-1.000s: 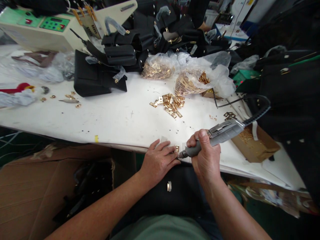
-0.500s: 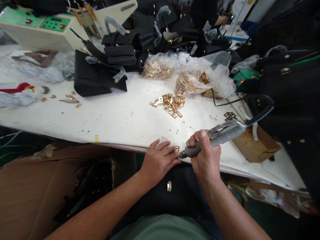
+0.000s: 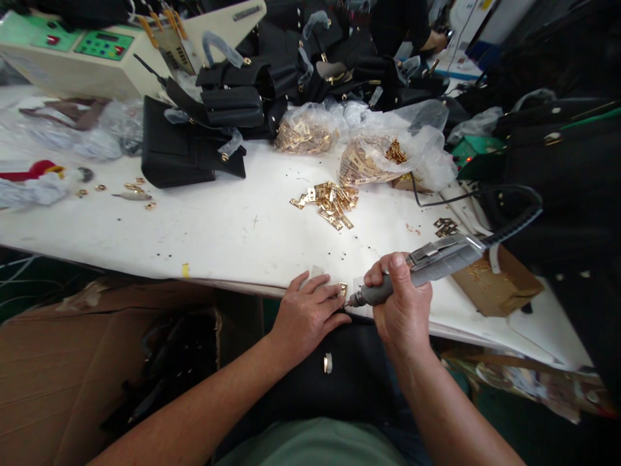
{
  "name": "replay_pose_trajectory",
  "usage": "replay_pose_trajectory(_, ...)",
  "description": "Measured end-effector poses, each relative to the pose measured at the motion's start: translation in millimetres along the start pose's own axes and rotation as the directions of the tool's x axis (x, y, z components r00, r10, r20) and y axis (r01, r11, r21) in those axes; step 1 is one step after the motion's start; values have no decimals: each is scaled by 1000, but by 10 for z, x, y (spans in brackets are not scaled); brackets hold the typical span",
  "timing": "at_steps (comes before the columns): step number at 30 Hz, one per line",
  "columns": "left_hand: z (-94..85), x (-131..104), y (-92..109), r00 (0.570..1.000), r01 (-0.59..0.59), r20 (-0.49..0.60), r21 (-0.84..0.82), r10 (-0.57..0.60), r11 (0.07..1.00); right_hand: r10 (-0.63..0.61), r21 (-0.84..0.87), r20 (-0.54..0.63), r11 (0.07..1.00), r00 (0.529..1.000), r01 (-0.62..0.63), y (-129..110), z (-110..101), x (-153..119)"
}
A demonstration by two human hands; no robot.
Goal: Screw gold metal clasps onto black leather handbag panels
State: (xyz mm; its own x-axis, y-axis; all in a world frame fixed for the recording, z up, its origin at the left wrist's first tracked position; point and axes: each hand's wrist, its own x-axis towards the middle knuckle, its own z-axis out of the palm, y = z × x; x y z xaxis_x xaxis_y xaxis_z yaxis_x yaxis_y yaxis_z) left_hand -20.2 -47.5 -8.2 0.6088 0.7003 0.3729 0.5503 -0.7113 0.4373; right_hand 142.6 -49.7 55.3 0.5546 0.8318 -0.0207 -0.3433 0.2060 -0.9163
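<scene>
My right hand (image 3: 402, 298) is wrapped round a grey electric screwdriver (image 3: 439, 259), whose tip points left at a small gold plate (image 3: 343, 288) at the table's front edge. My left hand (image 3: 310, 314) lies palm down with its fingers spread, fingertips beside that plate. A black bag piece (image 3: 354, 362) with a small gold fitting (image 3: 328, 363) on it lies below my hands, over my lap. Farther back on the white table (image 3: 218, 226) is a loose pile of gold plates (image 3: 332, 202).
Clear bags of gold parts (image 3: 308, 129) and black handbags (image 3: 179, 142) line the back. An open cardboard box (image 3: 499, 281) stands at the right, near the screwdriver's cable (image 3: 524, 217). A machine (image 3: 97, 55) is at the back left. Another person's hand (image 3: 436, 41) shows far behind.
The screwdriver and my right hand have shifted very slightly right, and its cable bulges farther right. My left hand stays almost where it was.
</scene>
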Motion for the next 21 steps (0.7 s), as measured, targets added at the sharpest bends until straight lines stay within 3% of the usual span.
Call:
replay_pose_trajectory(8,26,2,2,1000,-6,-7,30,6,1000,-107,-67,-60,992,992,103,29,28,161)
replay_pose_trajectory(14,53,-15,-8,1000,1,-8,33,0,999,-136,-214,-86,970,987,115,190,31,221)
replay_pose_trajectory(21,45,-6,1,1000,-5,-22,43,6,999,-149,-263,-71,957,986,125,250,30,219)
